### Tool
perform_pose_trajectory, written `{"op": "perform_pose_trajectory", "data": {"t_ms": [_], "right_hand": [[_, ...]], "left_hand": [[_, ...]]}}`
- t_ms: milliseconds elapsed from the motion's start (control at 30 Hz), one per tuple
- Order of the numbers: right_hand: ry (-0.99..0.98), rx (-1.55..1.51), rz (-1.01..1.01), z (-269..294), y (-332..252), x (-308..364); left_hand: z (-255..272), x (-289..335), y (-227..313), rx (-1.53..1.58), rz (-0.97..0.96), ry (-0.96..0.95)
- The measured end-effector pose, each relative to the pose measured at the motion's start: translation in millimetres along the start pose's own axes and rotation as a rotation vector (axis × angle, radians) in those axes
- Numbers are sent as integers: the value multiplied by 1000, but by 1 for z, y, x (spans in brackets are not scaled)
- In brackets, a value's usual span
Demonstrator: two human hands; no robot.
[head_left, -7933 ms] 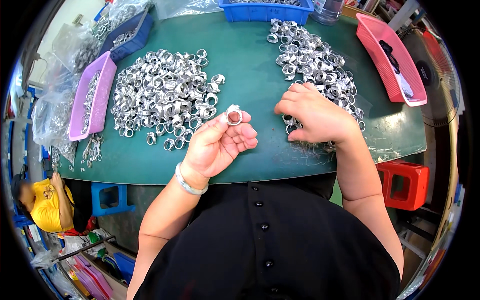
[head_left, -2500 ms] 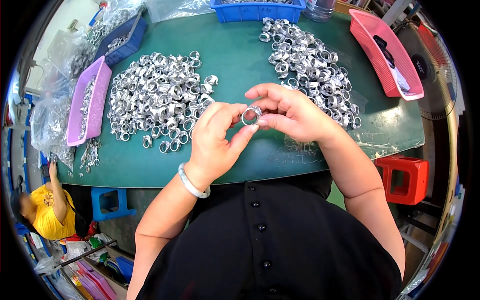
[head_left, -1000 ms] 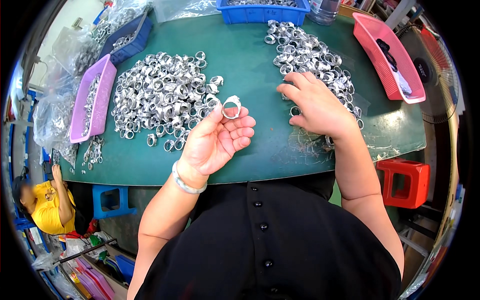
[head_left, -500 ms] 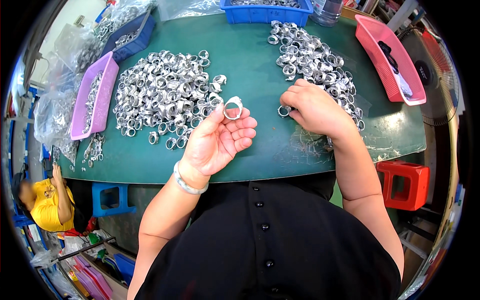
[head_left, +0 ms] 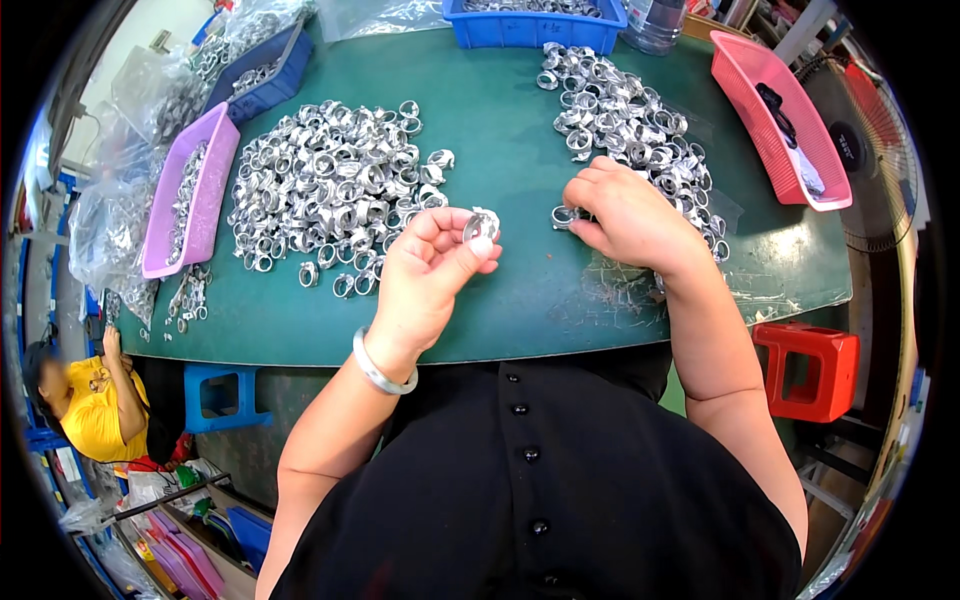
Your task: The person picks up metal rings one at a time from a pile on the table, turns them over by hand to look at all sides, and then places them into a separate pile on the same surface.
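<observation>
Between the thumb and fingers of my left hand point(head_left: 430, 270) is a silver metal ring point(head_left: 482, 226), held above the green table point(head_left: 520, 320). My right hand point(head_left: 635, 218) is closed on a second silver ring point(head_left: 563, 217) at its fingertips, low over the table. The fingers partly hide that ring. Beyond my left hand lies a large heap of similar rings point(head_left: 330, 180). A narrower pile of rings point(head_left: 625, 110) stretches from the back of the table down beside my right hand, whose wrist covers part of it.
Ring-filled containers include a purple basket point(head_left: 222, 150) at left and a blue tray point(head_left: 535, 30) at the back. A pink basket point(head_left: 735, 105) with dark items stands right. A red stool point(head_left: 815, 365) and a blue stool point(head_left: 222, 400) flank me. A person in yellow point(head_left: 100, 420) is at far left.
My left hand has turned over from palm up, its thumb now across the ring, which has tilted and shifted slightly right. My right hand has barely moved.
</observation>
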State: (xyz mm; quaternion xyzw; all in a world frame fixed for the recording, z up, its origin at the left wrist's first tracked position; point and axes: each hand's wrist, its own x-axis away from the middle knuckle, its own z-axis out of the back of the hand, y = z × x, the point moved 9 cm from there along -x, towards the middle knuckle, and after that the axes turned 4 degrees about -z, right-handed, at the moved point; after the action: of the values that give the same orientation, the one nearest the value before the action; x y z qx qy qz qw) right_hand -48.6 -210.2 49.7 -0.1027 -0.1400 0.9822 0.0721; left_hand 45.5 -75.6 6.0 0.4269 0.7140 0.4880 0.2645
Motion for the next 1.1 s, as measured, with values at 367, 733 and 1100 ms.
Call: {"op": "perform_pose_trajectory", "data": {"t_ms": [367, 733, 1100], "right_hand": [[0, -17, 7, -2, 2, -2], [26, -341, -7, 6, -3, -1], [90, -674, 81, 6, -18, -3]], "left_hand": [[-6, 14, 34, -807, -555, 23], [6, 4, 56, -1612, -668, 183], [-32, 9, 50, -1221, -678, -51]]}}
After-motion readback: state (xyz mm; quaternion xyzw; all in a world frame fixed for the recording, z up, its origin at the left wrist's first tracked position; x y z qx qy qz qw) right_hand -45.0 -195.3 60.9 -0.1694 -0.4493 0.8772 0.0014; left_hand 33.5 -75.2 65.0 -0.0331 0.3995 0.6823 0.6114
